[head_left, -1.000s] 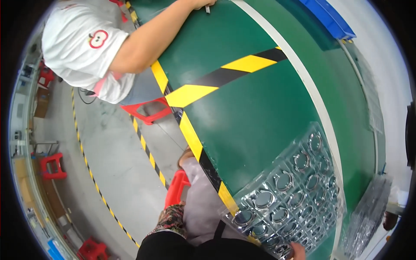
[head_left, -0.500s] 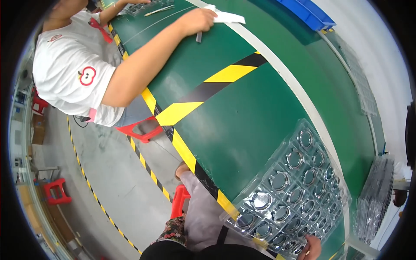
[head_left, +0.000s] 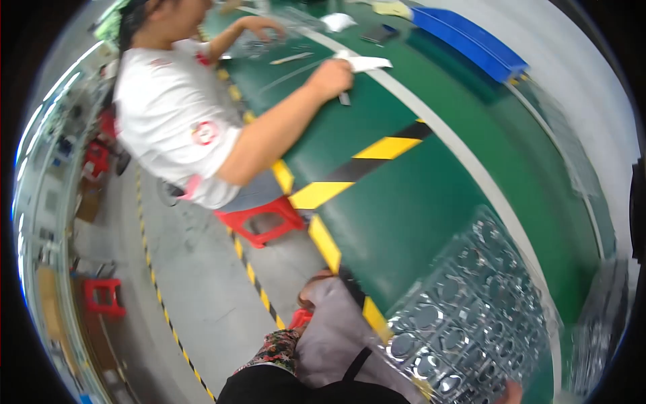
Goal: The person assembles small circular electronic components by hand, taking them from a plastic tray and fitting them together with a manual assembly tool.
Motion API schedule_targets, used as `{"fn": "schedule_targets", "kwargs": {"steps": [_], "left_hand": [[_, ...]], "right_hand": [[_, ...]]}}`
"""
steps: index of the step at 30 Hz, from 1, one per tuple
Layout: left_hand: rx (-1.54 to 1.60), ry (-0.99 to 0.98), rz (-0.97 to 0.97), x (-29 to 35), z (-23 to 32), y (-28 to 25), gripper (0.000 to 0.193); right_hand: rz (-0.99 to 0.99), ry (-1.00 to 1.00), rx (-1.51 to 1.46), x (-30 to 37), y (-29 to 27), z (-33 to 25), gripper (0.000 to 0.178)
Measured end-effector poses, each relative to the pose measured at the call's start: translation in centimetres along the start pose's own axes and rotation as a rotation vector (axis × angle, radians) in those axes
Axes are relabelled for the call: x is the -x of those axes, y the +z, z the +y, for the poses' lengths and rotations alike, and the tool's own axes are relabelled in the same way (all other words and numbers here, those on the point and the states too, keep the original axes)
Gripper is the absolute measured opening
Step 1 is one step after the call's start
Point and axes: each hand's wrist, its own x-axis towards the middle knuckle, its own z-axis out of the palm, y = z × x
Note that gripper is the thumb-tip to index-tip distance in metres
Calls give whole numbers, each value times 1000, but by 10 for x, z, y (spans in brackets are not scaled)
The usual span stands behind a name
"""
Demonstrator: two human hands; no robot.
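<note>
Clear tray [head_left: 441,339] of round pieces [head_left: 425,315] on green surface [head_left: 397,229], lying ahead and left of my right hand [head_left: 513,392], which is at its near edge; mostly out of frame, can't tell if pinching.

The right fingers [head_left: 514,392] are at the near edge of a clear tray [head_left: 471,310] on a green table [head_left: 397,232].

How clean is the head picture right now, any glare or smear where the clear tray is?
Head view: white glare flecks the clear tray; motion blur softens it and the co-worker's white shirt; the right hand is soft and cut off by the lower edge; fisheye distortion bows the pale strip, and the corners are black.
</note>
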Motion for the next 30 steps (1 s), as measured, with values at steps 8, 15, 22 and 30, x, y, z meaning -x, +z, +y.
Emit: {"fn": "schedule_targets", "kwargs": {"steps": [8,15,22,30], "left_hand": [[23,111,341,34,-120,-17,30],[-468,185,-6,-70,-76,36,27],[-736,330,-276,-195,-20,148,24],[-714,391,-235,-211,1,144,22]], "right_hand": [[343,237,245,27,-8,-1,30],[240,805,50,188,1,12,19],[-92,1056,-32,305,46,-99,21],[-670,1253,-76,290,54,-75,15]]}}
